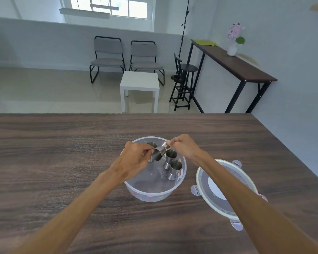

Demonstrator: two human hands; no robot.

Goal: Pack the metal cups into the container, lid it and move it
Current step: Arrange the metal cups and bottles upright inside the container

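A clear round plastic container (151, 194) stands on the wooden table. Inside it stand two metal cups (171, 158) (174, 170) at the right, and another cup (151, 144) at the back, partly hidden by my left hand. Above the container, a double-ended metal cup (159, 153) lies tilted between both hands. My left hand (134, 160) pinches its wide end. My right hand (184, 146) pinches its narrow end. The round lid (204, 175) with clip tabs lies flat to the right of the container, partly under my right forearm.
The dark wooden table (62, 153) ends at a far edge and a right edge. Beyond it stand a small white table (139, 83), two grey chairs, a black stool and a tall side table with a vase.
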